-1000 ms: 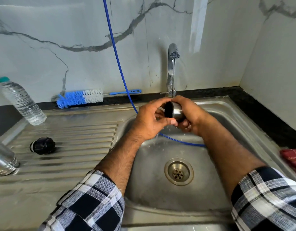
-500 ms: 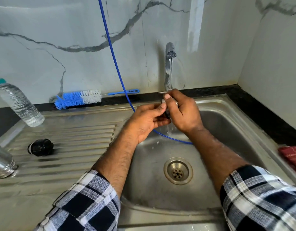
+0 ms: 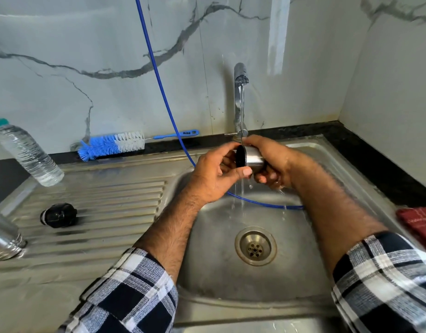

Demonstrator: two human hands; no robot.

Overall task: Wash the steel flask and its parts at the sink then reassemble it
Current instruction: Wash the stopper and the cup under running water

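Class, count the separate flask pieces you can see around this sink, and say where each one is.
3. The steel cup lid is held by both hands under the tap; the black stopper lies on the drainboard; the flask body sits at the left edge, partly cut off. Others may be out of view.

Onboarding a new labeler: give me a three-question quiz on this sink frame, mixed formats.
1. True or false: the tap is running.
2. Which hand grips the steel cup round its body? A) left hand B) right hand
3. Fill in: the black stopper lies on the ______, not in the basin.

Key: 1 true; 2 B, with the left hand's fingers at the cup's black open end; 3 drainboard.
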